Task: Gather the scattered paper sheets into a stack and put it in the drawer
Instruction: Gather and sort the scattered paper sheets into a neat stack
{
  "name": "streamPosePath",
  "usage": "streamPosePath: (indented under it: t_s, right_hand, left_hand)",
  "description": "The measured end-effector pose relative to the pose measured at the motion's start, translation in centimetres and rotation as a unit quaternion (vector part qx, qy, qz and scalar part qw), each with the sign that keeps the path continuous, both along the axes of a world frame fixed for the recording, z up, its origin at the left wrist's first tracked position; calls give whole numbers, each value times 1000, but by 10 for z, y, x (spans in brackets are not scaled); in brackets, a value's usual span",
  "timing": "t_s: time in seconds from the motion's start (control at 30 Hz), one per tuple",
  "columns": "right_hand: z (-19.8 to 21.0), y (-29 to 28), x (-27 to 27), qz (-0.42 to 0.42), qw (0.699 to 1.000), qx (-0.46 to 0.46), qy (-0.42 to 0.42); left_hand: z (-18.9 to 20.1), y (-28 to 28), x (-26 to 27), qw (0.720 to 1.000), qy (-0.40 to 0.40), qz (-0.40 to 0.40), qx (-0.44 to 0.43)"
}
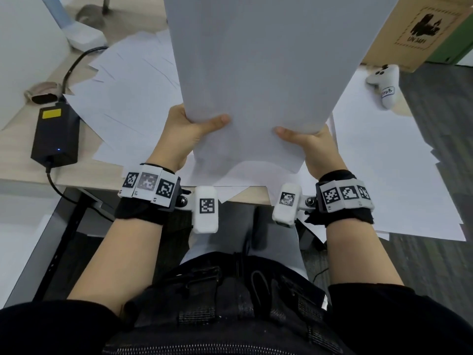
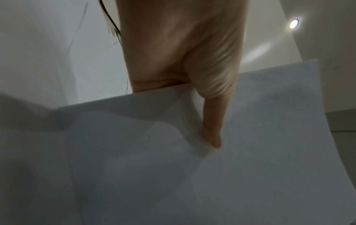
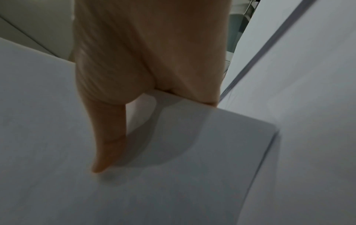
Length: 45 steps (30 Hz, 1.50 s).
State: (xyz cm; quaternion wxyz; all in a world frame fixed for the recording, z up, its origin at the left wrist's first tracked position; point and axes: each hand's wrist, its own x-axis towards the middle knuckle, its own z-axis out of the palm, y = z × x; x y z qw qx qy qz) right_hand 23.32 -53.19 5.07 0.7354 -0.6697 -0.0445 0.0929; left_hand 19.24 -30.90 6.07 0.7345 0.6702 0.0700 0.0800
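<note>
A stack of white paper sheets stands lifted above the desk, tilted up toward the head camera. My left hand grips its lower left edge, thumb lying on top of the sheets. My right hand grips the lower right edge the same way, with the stack beneath its thumb. The fingers of both hands are hidden behind the paper. More loose sheets lie spread over the desk to the left, and others lie to the right. No drawer is in view.
A black power brick with its cable sits at the left on the wooden desk. A white controller lies at the right near a cardboard box. A white stand base is at the back left.
</note>
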Motion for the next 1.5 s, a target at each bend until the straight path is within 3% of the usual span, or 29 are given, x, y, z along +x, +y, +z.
streamPosePath:
  t_s: [0.1, 0.27, 0.4, 0.83, 1.0, 1.27, 1.5]
  right_hand:
    - [3, 0, -4, -22, 1000, -2, -8]
    - [15, -12, -10, -59, 998, 7, -35]
    - [16, -30, -17, -93, 995, -9, -37]
    - [-12, -140, -45, -231, 963, -101, 92]
    - [-22, -176, -65, -314, 944, -95, 34]
    - [-29, -214, -82, -375, 919, -124, 11]
    - [-43, -237, -78, -397, 908, -132, 8]
  left_hand:
    - [3, 2, -2, 999, 6, -25, 21]
    - [14, -14, -1, 999, -30, 3, 22]
    - [18, -37, 4, 1000, -12, 9, 2]
    - [-3, -147, 24, 999, 39, -10, -23]
    - [-13, -190, 27, 996, 62, -50, -40]
    - [-33, -233, 22, 984, 108, -139, 18]
    - [-45, -241, 23, 978, 121, -142, 88]
